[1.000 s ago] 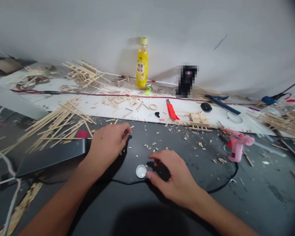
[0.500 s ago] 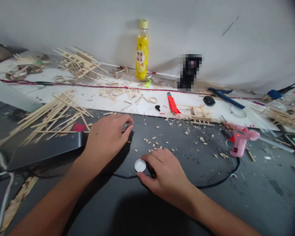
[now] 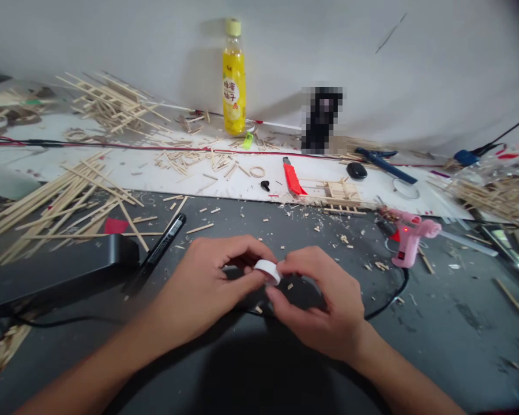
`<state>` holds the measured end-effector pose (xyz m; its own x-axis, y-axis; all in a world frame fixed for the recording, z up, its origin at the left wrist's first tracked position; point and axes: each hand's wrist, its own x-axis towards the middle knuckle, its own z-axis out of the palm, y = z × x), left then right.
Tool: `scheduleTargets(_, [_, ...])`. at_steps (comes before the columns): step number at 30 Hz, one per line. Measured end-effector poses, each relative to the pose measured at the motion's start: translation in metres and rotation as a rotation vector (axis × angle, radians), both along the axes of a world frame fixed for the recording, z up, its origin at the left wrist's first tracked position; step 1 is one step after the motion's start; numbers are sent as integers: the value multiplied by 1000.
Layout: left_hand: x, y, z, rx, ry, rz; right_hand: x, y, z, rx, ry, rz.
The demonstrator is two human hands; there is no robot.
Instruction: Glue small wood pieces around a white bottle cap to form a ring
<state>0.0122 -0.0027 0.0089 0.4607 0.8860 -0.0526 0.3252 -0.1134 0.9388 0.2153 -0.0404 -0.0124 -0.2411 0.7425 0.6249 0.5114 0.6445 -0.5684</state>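
Note:
A small white round cap (image 3: pixel 268 271), tilted with its rim showing, sits between my two hands above the dark tabletop. Thumb and index finger of my left hand (image 3: pixel 227 274) pinch its left side. On the other side, my right hand (image 3: pixel 322 294) has its index fingertip against the cap and its thumb just below, fingers curled. The other fingers of the left hand are partly hidden behind the cap. Tiny cut wood pieces (image 3: pixel 290 286) lie around and beneath the hands. A black marker (image 3: pixel 166 242) rests behind my left wrist.
A pink glue gun (image 3: pixel 409 236) with a black cord stands at right. Behind are a red utility knife (image 3: pixel 293 177), a small wooden stick frame (image 3: pixel 342 193), blue pliers (image 3: pixel 387 164) and a yellow drink bottle (image 3: pixel 234 86). Wooden sticks (image 3: pixel 69 199) and a black box (image 3: pixel 69 271) lie left.
My left hand has moved right and down to take hold of the cap. The right hand has shifted right, and the cap has turned from flat-facing to tilted. The marker has come into view.

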Motion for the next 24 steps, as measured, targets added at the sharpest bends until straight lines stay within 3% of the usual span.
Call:
scheduleTargets(4, [3, -3, 1, 159, 45, 27, 4, -2, 8, -89, 39, 9])
scheduleTargets(10, [3, -6, 1, 285, 112, 61, 8, 0, 10, -66, 19, 65])
scheduleTargets(17, [2, -8, -8, 419, 174, 77, 9, 1, 8, -62, -34, 26])
scheduleTargets(24, [3, -8, 2, 405, 240, 102, 12, 1, 7, -53, -104, 33])
